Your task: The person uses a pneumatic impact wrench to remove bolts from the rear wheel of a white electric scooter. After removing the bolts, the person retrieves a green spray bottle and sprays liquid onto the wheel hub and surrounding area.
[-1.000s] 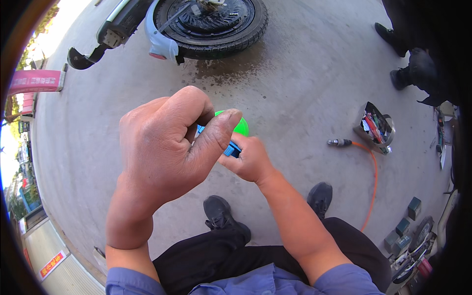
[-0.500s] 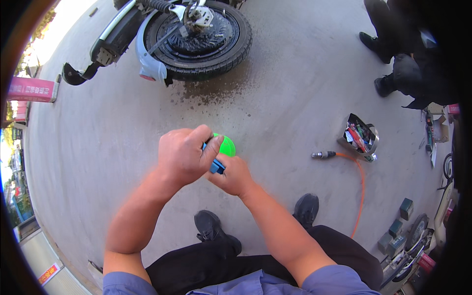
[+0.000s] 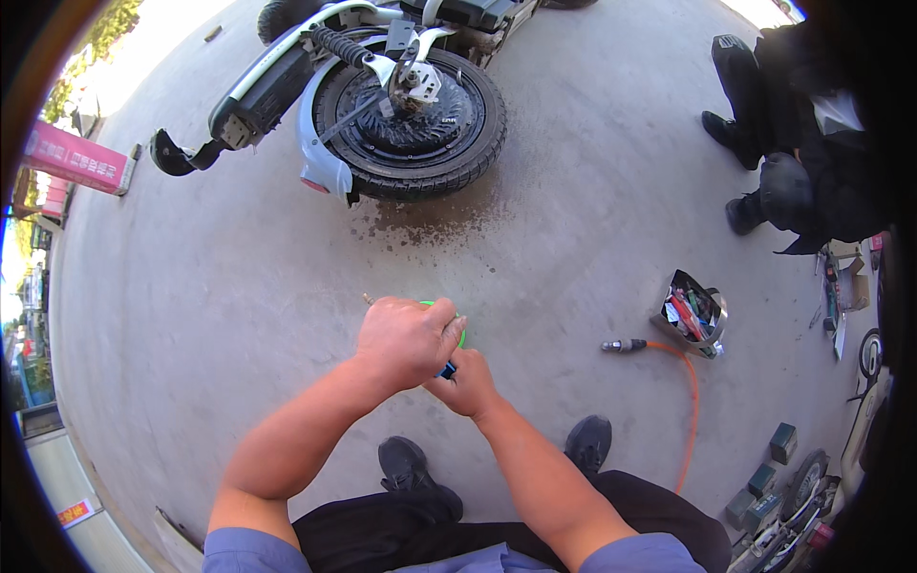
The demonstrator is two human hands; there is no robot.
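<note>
In front of me, low over the floor, my two hands are close together. My left hand [image 3: 406,339] is closed in a fist, back of the hand up, and its grip is hidden. A thin brownish tip [image 3: 368,298] sticks out past its far left side. My right hand [image 3: 466,384] is just nearer and to the right, its fingers wrapped round a small blue object [image 3: 445,370]. Beside it, the edge of a round bright green piece [image 3: 462,336] shows between the hands. Whether the blue and green parts are joined is hidden.
A white scooter lies on its side ahead, its rear wheel [image 3: 420,124] above a wet patch [image 3: 430,224]. To the right are a tool box [image 3: 690,315], an orange air hose [image 3: 693,401] with a metal coupling [image 3: 624,346], and a crouching person in dark clothes [image 3: 793,191].
Both hands have shifted right and lower in the picture, as has the scooter. Less of the green piece and the blue object shows. The thin brownish tip has come into sight.
</note>
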